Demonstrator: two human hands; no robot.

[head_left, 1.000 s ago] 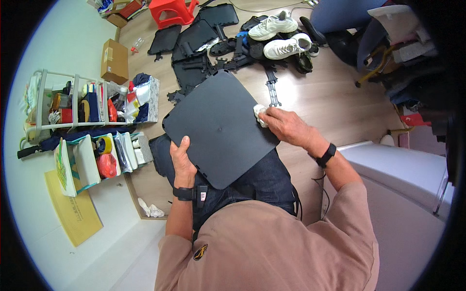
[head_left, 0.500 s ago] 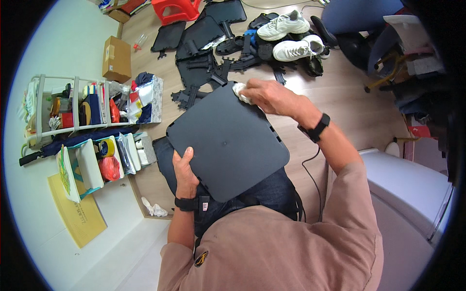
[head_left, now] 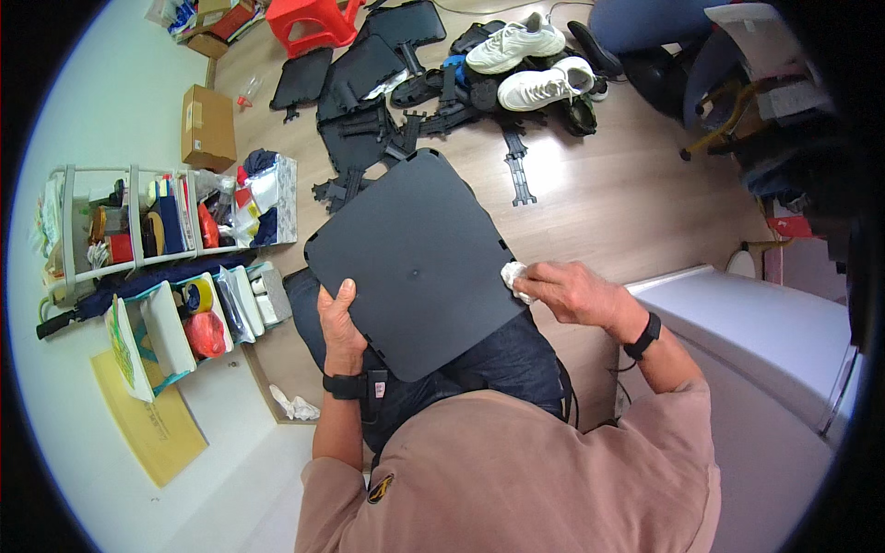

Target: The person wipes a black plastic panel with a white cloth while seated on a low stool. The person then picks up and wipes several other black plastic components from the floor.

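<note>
Black panel [head_left: 415,263], roughly square with rounded corners and small notches along its edges, lying over the seated person's lap, one corner pointing toward the torso and the opposite one away. The left hand [head_left: 339,327] grips its left edge, thumb on the upper face; the fingers are hidden beneath. The right hand [head_left: 573,293] is closed on a crumpled white wad [head_left: 516,282], which lies against the panel's right edge. Dark trousers [head_left: 498,361] show below the panel.

Beyond the far corner, further black panels [head_left: 364,72] lie overlapping on the wood-patterned floor [head_left: 636,194], with black connecting pieces among them; a separate black strip [head_left: 518,170] lies to their right. White shoes [head_left: 546,87] rest on a dark heap beside these panels, and a red stool [head_left: 313,26] stands at their far left.

Along the left wall: a brown cardboard box [head_left: 208,127], a white rack [head_left: 134,217] filled with mixed articles, and a yellow sheet [head_left: 152,419]. Nearer the person, crumpled white paper [head_left: 295,405] lies on the floor.
</note>
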